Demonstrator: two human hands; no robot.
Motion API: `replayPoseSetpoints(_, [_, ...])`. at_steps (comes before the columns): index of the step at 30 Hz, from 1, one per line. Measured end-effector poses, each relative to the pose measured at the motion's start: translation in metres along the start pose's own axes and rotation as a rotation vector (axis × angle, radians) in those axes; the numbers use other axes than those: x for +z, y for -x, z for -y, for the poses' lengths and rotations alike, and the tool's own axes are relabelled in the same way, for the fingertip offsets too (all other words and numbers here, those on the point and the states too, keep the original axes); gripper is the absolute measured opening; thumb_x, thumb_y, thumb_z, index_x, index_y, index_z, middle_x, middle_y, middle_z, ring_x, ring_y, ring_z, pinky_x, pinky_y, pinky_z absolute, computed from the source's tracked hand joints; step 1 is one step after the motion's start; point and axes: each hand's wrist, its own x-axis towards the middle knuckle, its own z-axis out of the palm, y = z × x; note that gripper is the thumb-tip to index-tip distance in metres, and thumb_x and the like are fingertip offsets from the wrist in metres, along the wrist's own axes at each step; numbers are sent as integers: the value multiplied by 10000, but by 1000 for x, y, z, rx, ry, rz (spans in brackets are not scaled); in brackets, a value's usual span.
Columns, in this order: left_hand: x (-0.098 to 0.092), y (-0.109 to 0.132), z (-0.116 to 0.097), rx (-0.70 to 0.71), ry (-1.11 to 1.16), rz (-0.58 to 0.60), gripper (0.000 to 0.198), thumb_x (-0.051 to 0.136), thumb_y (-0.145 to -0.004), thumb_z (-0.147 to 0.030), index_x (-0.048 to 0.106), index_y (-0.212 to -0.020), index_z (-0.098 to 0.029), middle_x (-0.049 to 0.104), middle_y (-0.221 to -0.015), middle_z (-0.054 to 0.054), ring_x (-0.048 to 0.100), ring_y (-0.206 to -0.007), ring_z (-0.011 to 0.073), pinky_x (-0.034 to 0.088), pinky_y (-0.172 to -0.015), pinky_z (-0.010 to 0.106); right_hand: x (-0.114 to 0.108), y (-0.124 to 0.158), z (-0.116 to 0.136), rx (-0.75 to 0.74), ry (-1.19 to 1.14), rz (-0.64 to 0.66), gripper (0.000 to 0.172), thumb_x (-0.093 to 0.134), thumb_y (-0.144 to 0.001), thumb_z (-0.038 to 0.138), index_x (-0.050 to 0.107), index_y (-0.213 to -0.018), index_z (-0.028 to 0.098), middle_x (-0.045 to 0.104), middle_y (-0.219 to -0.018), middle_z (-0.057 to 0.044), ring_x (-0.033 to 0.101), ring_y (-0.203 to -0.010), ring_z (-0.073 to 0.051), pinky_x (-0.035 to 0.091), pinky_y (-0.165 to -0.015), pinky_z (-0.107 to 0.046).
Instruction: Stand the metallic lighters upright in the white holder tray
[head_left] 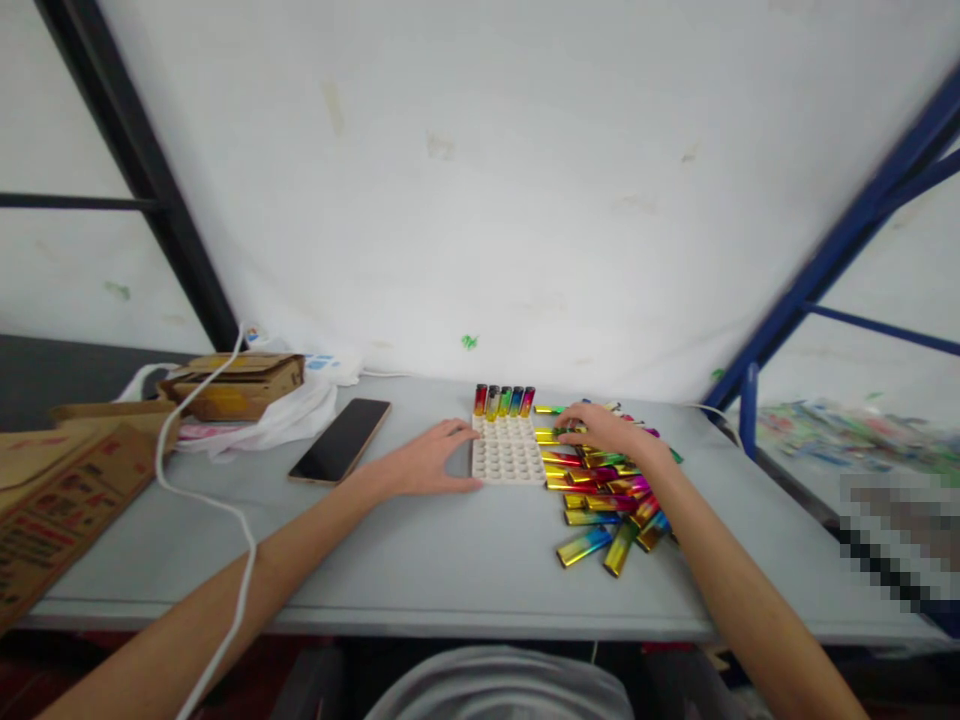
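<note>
A white tray (508, 455) with rows of round holes lies flat on the table. Several shiny colour-graded lighters (516, 402) stand upright along its far edge. My left hand (431, 460) rests open at the tray's left side, thumb and fingers spread and touching its edge. To the right of the tray lies a loose pile of metallic lighters (600, 490) in gold, blue, green, red and purple. Over the far part of this pile is my right hand (592, 428), its fingers bent and pinched around a lighter that they partly cover.
A dark-screened phone (341, 440) lies on the grey table (450, 570) left of my left hand. Cardboard boxes (232, 388) and white plastic bags stand farther left. A white cable (244, 520) hangs across my left forearm. Blue metal framing (825, 255) rises at the right.
</note>
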Motion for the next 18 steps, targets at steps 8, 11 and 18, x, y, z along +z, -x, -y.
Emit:
replayPoseSetpoints(8, [2, -1, 4, 18, -7, -6, 692, 688, -848, -578, 501, -1393, -195, 527, -1393, 129, 502, -1325, 297, 357, -1177, 407, 13, -5, -12, -21, 44, -59, 223, 614, -913, 332, 717, -1015, 162, 715, -1043, -129, 650, -952, -256, 486, -873, -356])
replayPoseSetpoints(11, [2, -1, 5, 19, -6, -3, 689, 684, -852, -586, 500, -1394, -201, 525, -1398, 126, 501, -1326, 297, 361, -1176, 413, 14, -1, -9, -18, -35, -152, 222, 595, -927, 340, 663, -1046, 164, 709, -1006, -104, 641, -905, -229, 480, -845, -344])
replayPoseSetpoints(18, [2, -1, 7, 21, -10, 3, 693, 675, -858, -588, 487, -1406, -208, 513, -1405, 123, 495, -1331, 290, 361, -1178, 415, 5, 2, 14, 82, -581, -416, 365, 643, -880, 534, 673, -967, 180, 619, -746, -1, 540, -671, -155, 439, -657, -278])
